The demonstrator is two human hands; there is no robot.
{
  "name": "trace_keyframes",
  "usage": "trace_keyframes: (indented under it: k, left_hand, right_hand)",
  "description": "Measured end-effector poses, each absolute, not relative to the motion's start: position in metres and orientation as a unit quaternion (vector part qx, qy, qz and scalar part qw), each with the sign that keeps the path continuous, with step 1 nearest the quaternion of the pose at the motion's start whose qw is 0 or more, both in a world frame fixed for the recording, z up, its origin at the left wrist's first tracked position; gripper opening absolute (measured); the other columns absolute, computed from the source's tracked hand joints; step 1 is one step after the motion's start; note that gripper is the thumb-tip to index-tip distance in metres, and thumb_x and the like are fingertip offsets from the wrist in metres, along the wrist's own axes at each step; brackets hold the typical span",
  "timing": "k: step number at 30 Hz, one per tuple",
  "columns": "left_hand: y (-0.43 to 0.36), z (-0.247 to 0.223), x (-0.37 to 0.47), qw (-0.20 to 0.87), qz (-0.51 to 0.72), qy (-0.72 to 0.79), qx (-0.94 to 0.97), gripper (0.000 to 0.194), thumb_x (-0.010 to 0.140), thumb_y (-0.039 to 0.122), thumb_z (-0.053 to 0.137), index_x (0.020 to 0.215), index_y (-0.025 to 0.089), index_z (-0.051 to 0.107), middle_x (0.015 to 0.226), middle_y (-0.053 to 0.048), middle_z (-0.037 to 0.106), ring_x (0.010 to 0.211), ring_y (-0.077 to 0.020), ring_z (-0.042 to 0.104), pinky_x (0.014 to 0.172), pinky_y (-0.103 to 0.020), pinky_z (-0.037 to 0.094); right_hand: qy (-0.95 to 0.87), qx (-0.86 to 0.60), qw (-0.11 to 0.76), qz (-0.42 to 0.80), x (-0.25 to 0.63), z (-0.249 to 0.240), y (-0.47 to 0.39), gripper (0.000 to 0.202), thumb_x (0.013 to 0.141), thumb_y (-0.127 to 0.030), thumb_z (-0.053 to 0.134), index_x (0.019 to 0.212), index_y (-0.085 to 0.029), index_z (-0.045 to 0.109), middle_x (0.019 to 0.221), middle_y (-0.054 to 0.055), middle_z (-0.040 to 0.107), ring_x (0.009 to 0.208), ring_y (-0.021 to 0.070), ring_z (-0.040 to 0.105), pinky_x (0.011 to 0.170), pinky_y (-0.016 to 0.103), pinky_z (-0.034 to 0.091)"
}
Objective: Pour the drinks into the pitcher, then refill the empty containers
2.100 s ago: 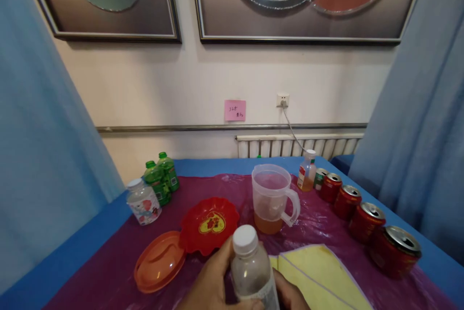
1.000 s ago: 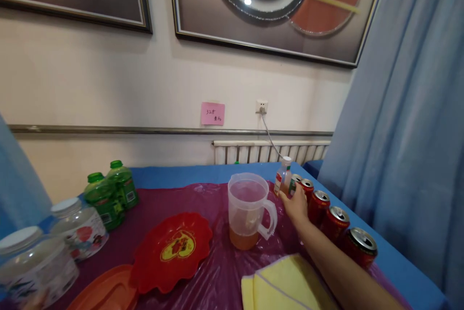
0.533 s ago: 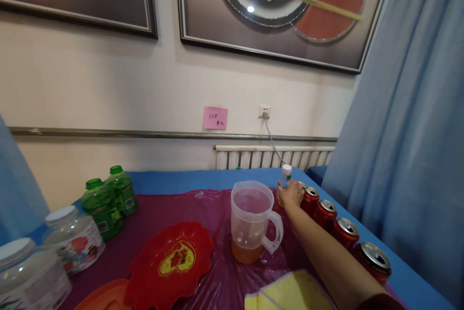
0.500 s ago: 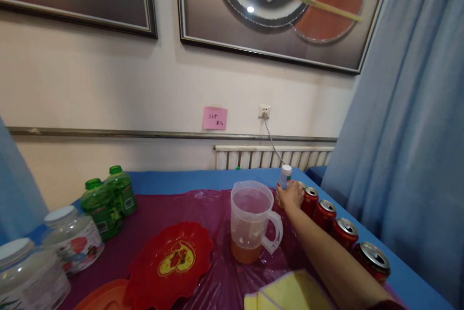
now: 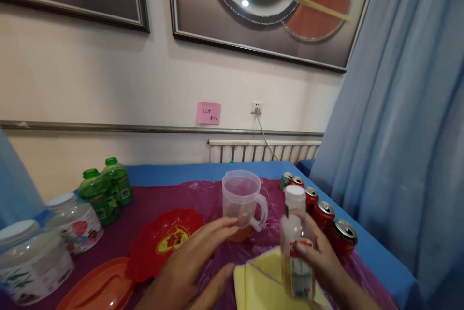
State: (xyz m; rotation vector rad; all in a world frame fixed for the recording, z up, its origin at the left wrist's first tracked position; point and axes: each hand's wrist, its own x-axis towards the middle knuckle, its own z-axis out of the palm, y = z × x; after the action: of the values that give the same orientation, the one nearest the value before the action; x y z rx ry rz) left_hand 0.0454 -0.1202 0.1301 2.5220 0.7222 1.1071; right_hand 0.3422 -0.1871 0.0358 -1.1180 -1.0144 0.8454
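My right hand (image 5: 319,247) is wrapped round a clear bottle (image 5: 295,232) with a white cap and a label, partly filled with pale yellowish liquid. The bottle stands upright over a folded yellow cloth (image 5: 259,281). To its left, my left hand (image 5: 195,261) is open, fingers stretched and thumb apart, holding nothing. Just beyond the left fingertips stands a translucent plastic pitcher (image 5: 239,199) with amber liquid at its bottom. The left hand covers part of the red scalloped plate (image 5: 145,252).
Several drink cans (image 5: 324,213) line the right side of the table. At the left are two white-lidded jars (image 5: 32,261), two green bottles (image 5: 118,184) and an orange lid-like piece (image 5: 101,286). A purple plastic sheet (image 5: 155,196) covers much of the blue tabletop (image 5: 159,173).
My right hand has brought the bottle from the far right, beside the cans, toward me over the yellow cloth. My left hand has come into view, open.
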Motion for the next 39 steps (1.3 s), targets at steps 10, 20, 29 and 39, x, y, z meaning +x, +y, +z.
trace_keyframes:
  k: [10,20,29,39]
  left_hand:
    - [-0.114,0.208,0.096,0.269,0.143,0.028,0.952,0.034,0.103,0.028,0.050,0.136,0.031,0.061,0.134,-0.006,0.067,0.125,-0.0223,0.060,0.108,-0.038,0.048]
    - [-0.117,0.183,0.105,0.122,0.157,0.213,0.957,0.041,0.093,0.058,0.055,0.105,0.022,0.071,0.088,-0.006,0.072,0.078,-0.0239,0.063,0.067,-0.030,0.045]
    - [-0.113,0.204,0.098,0.266,0.026,0.203,0.942,0.024,0.092,0.041,0.056,0.103,0.024,0.070,0.080,0.000,0.071,0.067,-0.0158,0.061,0.055,-0.023,0.038]
    - [-0.114,0.161,0.107,0.071,0.099,0.400,0.908,0.042,0.092,0.059,0.040,0.086,0.024,0.062,0.068,-0.005,0.067,0.061,-0.0242,0.062,0.055,-0.029,0.028]
  right_hand:
    - [-0.525,-0.353,0.514,0.579,0.304,0.032,-0.217,0.101,0.049,-0.067,0.091,0.136,-0.028,0.058,0.109,0.007,0.069,0.090,0.0268,0.066,0.083,0.040,0.052]
    - [-0.575,-0.413,0.515,0.483,0.292,0.033,-0.209,0.079,0.056,-0.058,0.087,0.123,-0.025,0.061,0.103,0.006,0.069,0.092,0.0264,0.064,0.083,0.037,0.052]
    - [-0.587,-0.539,0.423,0.431,0.291,0.028,-0.204,0.050,0.065,-0.050,0.079,0.106,-0.024,0.067,0.085,0.002,0.069,0.078,0.0216,0.061,0.071,0.030,0.050]
    - [-0.598,-0.577,0.434,0.348,0.296,-0.001,-0.204,0.069,0.064,-0.039,0.083,0.128,-0.030,0.059,0.104,0.005,0.074,0.103,0.0307,0.068,0.086,0.034,0.054]
